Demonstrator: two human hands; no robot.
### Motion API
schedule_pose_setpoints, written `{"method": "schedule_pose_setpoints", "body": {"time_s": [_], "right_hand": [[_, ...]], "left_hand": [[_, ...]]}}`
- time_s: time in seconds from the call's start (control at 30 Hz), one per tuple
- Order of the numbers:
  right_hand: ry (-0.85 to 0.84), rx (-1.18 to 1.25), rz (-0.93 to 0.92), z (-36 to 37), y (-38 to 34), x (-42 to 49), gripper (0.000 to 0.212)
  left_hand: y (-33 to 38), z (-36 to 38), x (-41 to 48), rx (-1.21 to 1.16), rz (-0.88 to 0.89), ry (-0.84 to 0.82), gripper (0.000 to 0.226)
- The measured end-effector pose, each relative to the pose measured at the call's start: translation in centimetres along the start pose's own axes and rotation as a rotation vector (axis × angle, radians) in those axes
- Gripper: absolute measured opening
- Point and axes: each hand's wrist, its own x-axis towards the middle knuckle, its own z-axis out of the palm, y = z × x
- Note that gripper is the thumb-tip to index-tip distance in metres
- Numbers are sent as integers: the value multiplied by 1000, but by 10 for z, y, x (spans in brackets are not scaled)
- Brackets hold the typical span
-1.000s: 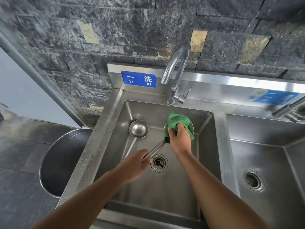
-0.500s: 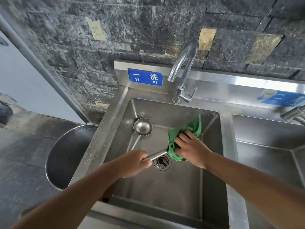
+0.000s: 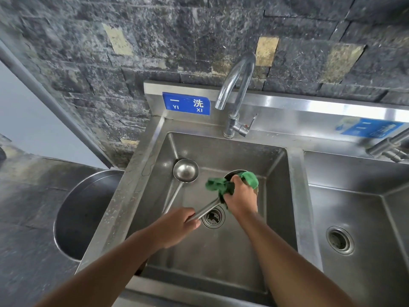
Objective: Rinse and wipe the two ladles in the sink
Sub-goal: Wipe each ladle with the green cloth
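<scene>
Left hand [image 3: 177, 227] closed around the handle of one ladle [image 3: 205, 211], over the drain [image 3: 213, 217] of the sink [image 3: 294, 196]. Right hand [image 3: 240, 197] clenched on a green cloth [image 3: 218, 187], pressed into that ladle's bowl. Second ladle [image 3: 185, 170] lying at far left in the basin, untouched.

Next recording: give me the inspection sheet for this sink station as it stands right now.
Surface: left sink basin, stainless steel, drain uncovered; no water seen running from the faucet.
Job's things: held ladle being wiped with a green cloth; second ladle lying in the basin, untouched.
Clutter: nothing seen.
Grippers: left hand grips the ladle handle; right hand presses the cloth on the bowl.
Cables: nothing seen.
Surroundings: right basin, round metal tub, stone wall.
</scene>
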Motion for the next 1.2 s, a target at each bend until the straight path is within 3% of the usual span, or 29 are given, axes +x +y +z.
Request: {"method": "schedule_pose_setpoints", "body": {"time_s": [0.1,0.27,0.47,0.57,0.67,0.77,0.9,1.0,1.07,1.2], "right_hand": [[-79,364,177,0,-8,3,15],[-330,825,414,-14,-8,8,6],[-303,1287,653,-45,25,6,14],[-198,1421,683,-57,43,11,24],[-25,1315,562,-69,37,19,16],[8,1111,443,-72,24,30,18],[-141,726,321,-73,15,39,15],[-409,757,291,-77,5,38,13],[-514,620,241,-72,-1,38,23],[-507,87,-117,-50,-22,31,22]], "left_hand": [[-4,1,1,-2,-16,38,28],[-9,2,5,-50,-93,157,37],[-15,-3,10,-41,-170,269,44],[-26,-7,9,-11,-171,264,44],[-33,-7,5,6,-157,220,36],[-34,-3,0,-77,-94,110,24],[-36,-7,-2,6,27,92,26],[-38,-10,-7,158,70,95,26],[-38,-9,-12,295,68,90,26],[-39,0,-12,263,6,108,27]]}}
